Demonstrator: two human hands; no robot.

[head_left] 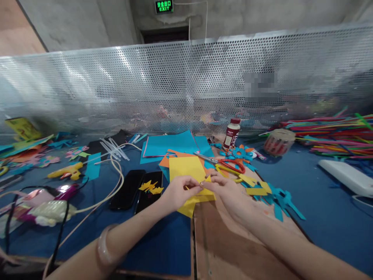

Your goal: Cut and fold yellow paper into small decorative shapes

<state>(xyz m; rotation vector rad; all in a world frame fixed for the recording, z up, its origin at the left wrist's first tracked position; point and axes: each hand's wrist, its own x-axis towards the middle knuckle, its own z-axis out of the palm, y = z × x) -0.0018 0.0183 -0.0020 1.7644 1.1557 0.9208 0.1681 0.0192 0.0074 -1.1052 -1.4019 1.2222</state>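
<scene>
My left hand and my right hand meet over the middle of the table, fingertips pinched together on a small piece of yellow paper. Its exact shape is partly hidden by my fingers. Beneath them lie sheets of yellow paper, stacked on orange and blue ones. To the left, small yellow paper cutouts rest on a black phone. Just beyond my right hand are scissors with red handles and a pair with yellow handles.
A yellow hot glue gun, a second phone and cables sit left. Blue paper sheets and a bottle stand toward the perforated metal partition. Right are blue scraps, a jar, pipe cleaners and a white device.
</scene>
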